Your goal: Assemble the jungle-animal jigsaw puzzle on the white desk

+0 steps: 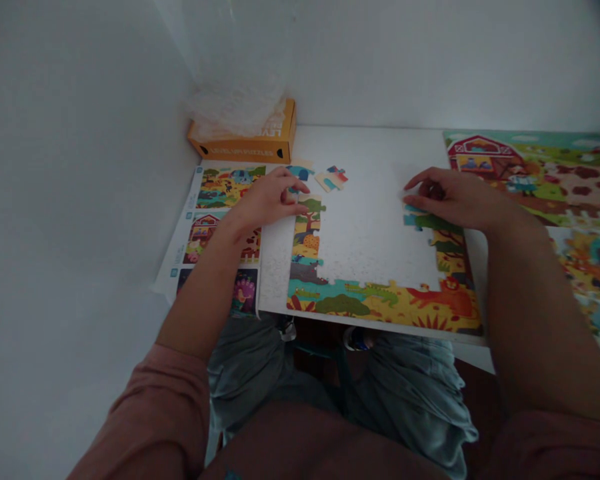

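A jigsaw border with animals and trees [375,298] lies on the white table, joined along its left, bottom and right sides. My left hand [279,195] is at the top of the left side, fingers curved and apart over the tree piece [312,203]; nothing clearly shows in its grip. My right hand [443,193] is over the upper right corner, thumb and forefinger close together at a blue and green piece [411,217]; what they pinch, if anything, is too small to name. Loose pieces [331,180] lie between the hands, nearer the left one.
An orange puzzle box [250,152] with clear plastic on it stands at the back left. Below it lies a sheet of puzzle pictures [225,233]. A farm puzzle [545,173] is at the right, with more pieces [593,273] in front of it.
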Available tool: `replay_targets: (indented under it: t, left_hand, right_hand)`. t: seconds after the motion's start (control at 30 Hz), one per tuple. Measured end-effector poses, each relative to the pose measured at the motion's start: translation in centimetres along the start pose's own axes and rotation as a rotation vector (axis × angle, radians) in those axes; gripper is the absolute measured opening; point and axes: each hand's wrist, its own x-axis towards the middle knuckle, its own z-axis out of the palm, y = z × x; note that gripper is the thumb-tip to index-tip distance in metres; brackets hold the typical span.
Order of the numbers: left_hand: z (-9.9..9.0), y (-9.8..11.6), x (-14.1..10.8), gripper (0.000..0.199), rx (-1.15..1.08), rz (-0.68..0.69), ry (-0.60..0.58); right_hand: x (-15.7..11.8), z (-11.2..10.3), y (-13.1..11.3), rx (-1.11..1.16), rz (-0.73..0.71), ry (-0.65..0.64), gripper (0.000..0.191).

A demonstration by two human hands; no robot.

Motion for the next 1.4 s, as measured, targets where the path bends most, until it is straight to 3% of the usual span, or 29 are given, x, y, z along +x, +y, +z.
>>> replay_targets:
  t: [0.27, 0.4, 0.83, 1.03, 1.13, 1.3, 1.4]
  left_hand:
    - [-1.4, -2.1, -0.6, 0.034, 0.042, -0.073, 0.165]
    - [-1.8, -3.3, -1.0, 0.041, 0.031, -0.129, 0.121]
    - [-1.4, -3.5, -1.1, 0.041, -0.118, -0.217, 0.142]
    - [-1.7, -1.4, -0.3, 0.017, -0.247, -0.198, 0.241]
    - [-1.5, 0.1, 0.3, 0.017, -0.356, -0.178, 0.258]
    - [0.0, 3.8, 0.7, 0.028, -0.491, -0.142, 0.097]
    - [1.0, 5.5, 0.7, 0.028, -0.557, -0.072, -0.001]
  right_hand:
    - [-0.2, -0.2, -0.2, 0.000, 0.000, -0.005, 0.028]
    - [-0.1, -0.1, -0.3, 0.000, 0.008, -0.001, 0.027]
    - [-0.3, -0.4, -0.7, 0.011, -0.002, -0.004, 0.026]
    - [-0.1, -0.4, -0.4, 0.026, 0.011, -0.001, 0.026]
    - [-0.3, -0.8, -1.6, 0.087, 0.008, 0.047, 0.026]
    - [-0.6, -1.5, -6.0, 0.299, -0.037, 0.087, 0.026]
    - [-0.6, -1.4, -8.3, 0.393, -0.099, 0.013, 0.022]
